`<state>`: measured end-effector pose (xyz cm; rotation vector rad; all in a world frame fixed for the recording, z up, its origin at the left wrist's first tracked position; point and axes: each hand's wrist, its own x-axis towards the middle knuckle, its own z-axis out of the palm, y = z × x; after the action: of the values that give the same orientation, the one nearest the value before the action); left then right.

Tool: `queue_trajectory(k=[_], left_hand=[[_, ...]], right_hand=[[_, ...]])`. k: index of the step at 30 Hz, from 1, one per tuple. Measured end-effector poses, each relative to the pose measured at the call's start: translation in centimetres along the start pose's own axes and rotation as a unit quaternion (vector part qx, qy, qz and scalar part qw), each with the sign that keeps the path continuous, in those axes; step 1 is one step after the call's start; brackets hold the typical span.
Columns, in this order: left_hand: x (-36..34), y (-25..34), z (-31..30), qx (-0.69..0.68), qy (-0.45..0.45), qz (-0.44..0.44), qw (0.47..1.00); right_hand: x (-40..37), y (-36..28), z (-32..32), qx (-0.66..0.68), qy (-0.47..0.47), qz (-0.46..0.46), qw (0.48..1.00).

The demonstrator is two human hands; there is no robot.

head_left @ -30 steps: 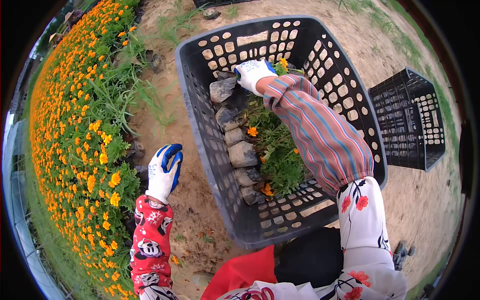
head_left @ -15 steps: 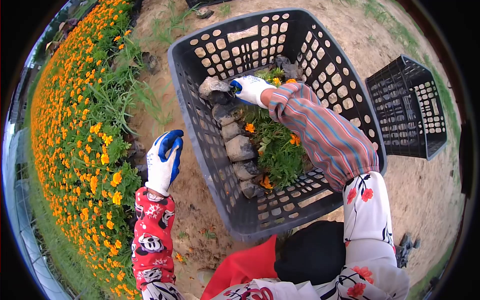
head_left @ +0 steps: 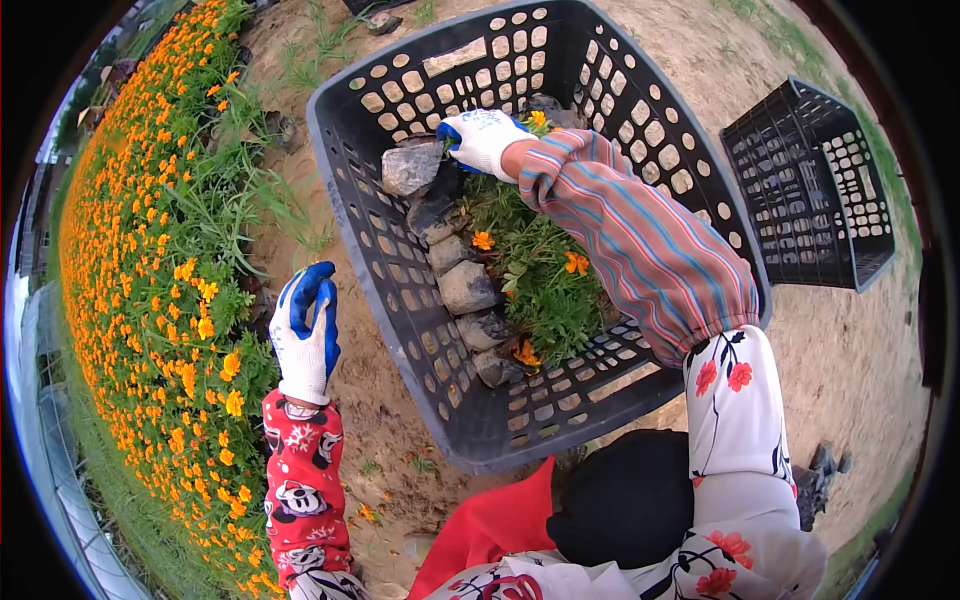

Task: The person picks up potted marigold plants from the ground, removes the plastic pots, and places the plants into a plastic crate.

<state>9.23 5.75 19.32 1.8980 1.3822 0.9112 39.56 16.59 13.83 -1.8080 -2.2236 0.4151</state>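
My right hand (head_left: 485, 140), in a white glove with blue palm, is inside the black plastic crate (head_left: 465, 462). Its fingers are closed at the top of a marigold plant's soil-filled root bag (head_left: 412, 167); the exact hold is partly hidden by the glove. Below it, several bagged marigolds lie on their sides in a row, root bags (head_left: 468, 287) along the left wall and green leaves with orange flowers (head_left: 545, 280) toward the right. Outside the crate, to its left, my left hand (head_left: 305, 330) hangs over the soil, fingers loosely curved and apart, holding nothing.
A dense bed of orange marigolds (head_left: 150, 270) runs along the left. Another black crate (head_left: 800, 190) stands on the sandy ground at right. Dark crumpled pieces (head_left: 822, 480) lie on the ground at lower right.
My right hand has shifted slightly toward the crate's far end, by the root bag. My left hand stays beside the crate. The whole view has moved a little.
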Motion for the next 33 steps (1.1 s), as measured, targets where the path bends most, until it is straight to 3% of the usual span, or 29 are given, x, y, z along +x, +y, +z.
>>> queue_trajectory(k=[2,3,5,9,11,13,14,16,20,21,22,26,29,31,32,33], left_hand=[[0.7,2.2,0.2,0.09,0.022,0.105,0.99],[1.4,3.9,0.3,0.094,0.019,0.109,0.989],[3.5,7.4,0.7,0.302,-0.031,0.255,0.918],[8.9,11.5,3.5,0.558,-0.195,0.257,0.765],[10.9,11.6,7.2,0.572,-0.193,0.342,0.72],[12.9,12.3,11.7,0.627,-0.345,0.253,0.651],[13.9,11.3,14.2,0.644,-0.422,0.185,0.611],[15.5,8.2,18.5,0.65,-0.525,0.076,0.545],[16.2,1.8,21.0,0.61,-0.525,0.098,0.585],[16.3,0.9,20.9,0.601,-0.519,0.103,0.599],[16.6,0.1,20.6,0.592,-0.51,0.11,0.614],[16.0,-1.0,20.0,0.572,-0.464,0.147,0.66],[14.2,4.0,19.9,0.64,-0.449,0.139,0.608],[13.1,7.9,18.8,0.609,-0.513,0.135,0.59],[12.7,8.0,19.6,0.606,-0.6,0.119,0.508],[11.3,6.4,20.1,0.599,-0.621,0.117,0.491]], right_hand=[[-0.1,0.1,-0.5,0.02,-0.005,0.014,1.0],[0.0,0.3,-0.7,0.039,-0.011,0.023,0.999],[0.5,0.9,-0.6,0.06,0.002,0.037,0.997],[0.9,2.5,0.1,0.116,0.089,0.082,0.986],[0.7,2.9,-0.7,0.143,0.078,0.098,0.982],[0.6,3.2,-0.3,0.107,0.133,0.059,0.984],[0.0,2.8,-2.0,0.112,0.07,0.068,0.989],[-0.3,2.9,-2.1,0.091,0.075,0.051,0.992],[-0.6,3.8,-2.1,0.068,0.053,0.072,0.994],[-0.9,3.8,-2.1,0.073,0.042,0.075,0.994],[-1.1,3.9,-1.5,0.079,0.097,0.057,0.99],[-1.0,4.8,-0.6,0.08,0.071,0.069,0.992],[-1.3,4.8,-0.9,0.069,0.069,0.073,0.993],[-1.3,4.7,-1.1,0.067,0.063,0.07,0.993],[-1.2,4.7,-1.0,0.066,0.057,0.067,0.994],[-0.9,4.7,-0.6,0.061,0.064,0.059,0.994]])
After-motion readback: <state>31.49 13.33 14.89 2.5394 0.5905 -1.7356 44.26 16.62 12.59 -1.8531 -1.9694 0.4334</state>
